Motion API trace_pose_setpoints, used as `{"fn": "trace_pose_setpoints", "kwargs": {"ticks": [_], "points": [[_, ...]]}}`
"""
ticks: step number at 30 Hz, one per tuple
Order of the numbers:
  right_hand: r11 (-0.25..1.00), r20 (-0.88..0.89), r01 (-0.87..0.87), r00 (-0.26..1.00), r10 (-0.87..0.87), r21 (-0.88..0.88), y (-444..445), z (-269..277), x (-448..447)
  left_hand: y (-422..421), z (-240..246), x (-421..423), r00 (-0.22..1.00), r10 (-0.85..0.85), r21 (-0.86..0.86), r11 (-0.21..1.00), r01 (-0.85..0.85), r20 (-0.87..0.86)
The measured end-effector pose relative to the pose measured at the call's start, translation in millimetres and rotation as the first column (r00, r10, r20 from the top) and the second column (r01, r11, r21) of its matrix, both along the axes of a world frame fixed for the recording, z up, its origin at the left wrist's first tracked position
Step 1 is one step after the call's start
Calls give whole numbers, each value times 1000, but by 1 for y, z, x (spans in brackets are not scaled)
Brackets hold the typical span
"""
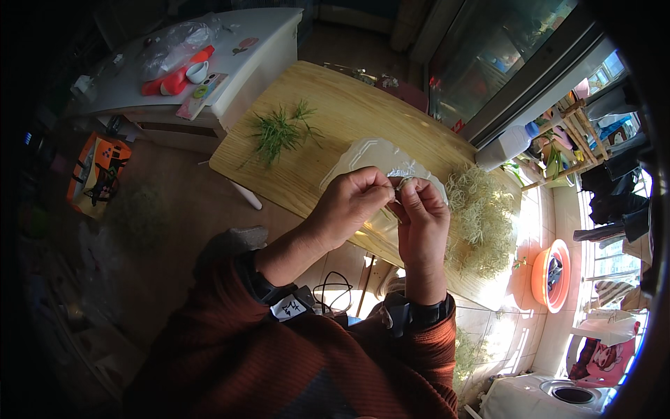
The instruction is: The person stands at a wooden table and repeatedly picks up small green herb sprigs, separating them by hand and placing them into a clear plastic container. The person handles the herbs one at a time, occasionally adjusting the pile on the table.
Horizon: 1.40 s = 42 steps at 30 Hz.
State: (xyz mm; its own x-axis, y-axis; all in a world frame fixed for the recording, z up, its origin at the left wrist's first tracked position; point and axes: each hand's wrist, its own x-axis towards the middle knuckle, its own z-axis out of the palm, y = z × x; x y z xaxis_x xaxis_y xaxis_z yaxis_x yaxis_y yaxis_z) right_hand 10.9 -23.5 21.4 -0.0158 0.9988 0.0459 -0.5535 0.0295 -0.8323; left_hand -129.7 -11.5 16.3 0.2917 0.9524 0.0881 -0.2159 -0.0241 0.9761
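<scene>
Above the wooden table [335, 99], my left hand [348, 207] and my right hand [425, 225] meet at the fingertips. Between them they pinch a small pale piece [404, 182], perhaps a plant stem; the fingers hide most of it. Beneath my hands lies a translucent place mat [364, 152] with a scalloped edge, partly covered by them. To the right of my right hand is a heap of pale, wispy, tangled plant material [479, 220]. Green leafy sprigs [277, 131] rest on the table's left part.
A white cabinet [261, 57] at the upper left bears a plastic bag [180, 44], a white cup [197, 72] and a red thing [170, 84]. A plastic bottle [505, 146] stands by the table's far right. On the floor are an orange basin [542, 277] and an orange bag [97, 175].
</scene>
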Motion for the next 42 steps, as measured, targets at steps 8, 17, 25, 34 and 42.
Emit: {"fn": "trace_pose_setpoints", "kwargs": {"ticks": [8,17,25,34,42], "points": [[1000,12,-5,1000,5,12,-1,0,-2,0,-2,0,999,-3,3,1000,3,44],[1000,8,28,1000,-28,-11,-1,-4,-5,1,6,1,999,-24,-24,999,25,43],[998,-22,-28,999,29,51,5,-3,5,4,25,-8,988,-127,-197,970,142,86],[995,3,-65,998,65,70,3,1,9,3,16,-6,984,-167,0,986,167,-65],[986,243,91,962,-123,137,1,1,30,3,11,-2,979,-122,-170,974,150,164]]}}
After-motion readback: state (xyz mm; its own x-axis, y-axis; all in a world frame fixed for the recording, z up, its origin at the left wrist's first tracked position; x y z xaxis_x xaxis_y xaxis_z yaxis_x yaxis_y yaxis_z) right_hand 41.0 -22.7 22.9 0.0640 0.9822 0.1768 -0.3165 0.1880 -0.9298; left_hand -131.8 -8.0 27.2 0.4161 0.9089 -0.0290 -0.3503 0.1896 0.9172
